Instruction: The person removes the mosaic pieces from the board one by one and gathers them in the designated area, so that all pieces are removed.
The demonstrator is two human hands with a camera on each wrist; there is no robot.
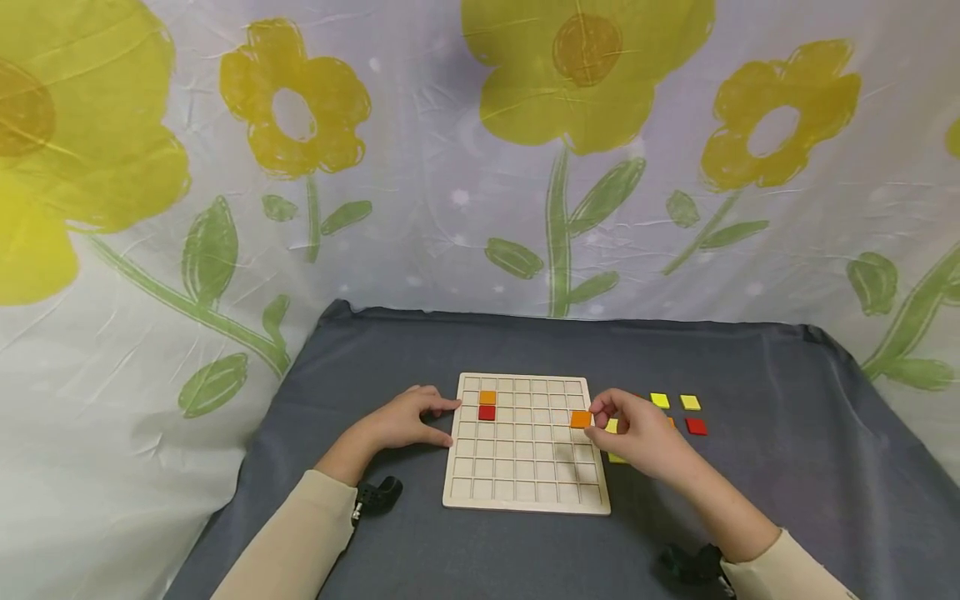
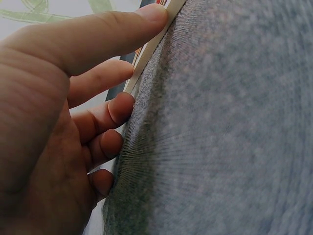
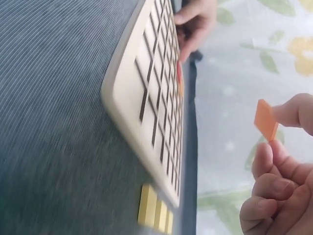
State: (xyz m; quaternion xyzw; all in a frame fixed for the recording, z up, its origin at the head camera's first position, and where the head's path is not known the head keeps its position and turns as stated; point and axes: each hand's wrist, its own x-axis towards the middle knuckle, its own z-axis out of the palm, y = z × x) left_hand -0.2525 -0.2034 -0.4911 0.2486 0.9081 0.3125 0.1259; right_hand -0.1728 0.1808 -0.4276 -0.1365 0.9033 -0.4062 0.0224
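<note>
A light wooden grid board [image 1: 525, 507] lies flat on the dark cloth. In its upper left cells sit an orange tile [image 1: 487, 397] and, just below it, a red tile [image 1: 487, 412]. My right hand [image 1: 636, 433] pinches another orange tile [image 3: 265, 120] between thumb and fingers, held above the board's right side. Along the board's left edge, my left hand [image 1: 408, 419] touches the rim with thumb and index finger spread. The left wrist view shows the thumb and fingertips against the board's side, the other fingers [image 2: 110, 144] loosely bent.
Right of the board lie yellow tiles [image 1: 690, 402] and a red tile [image 1: 696, 427], with others partly hidden behind my right hand. A dark grey cloth [image 1: 405, 342] covers the table. Behind it hangs a white curtain [image 1: 420, 217] printed with yellow flowers.
</note>
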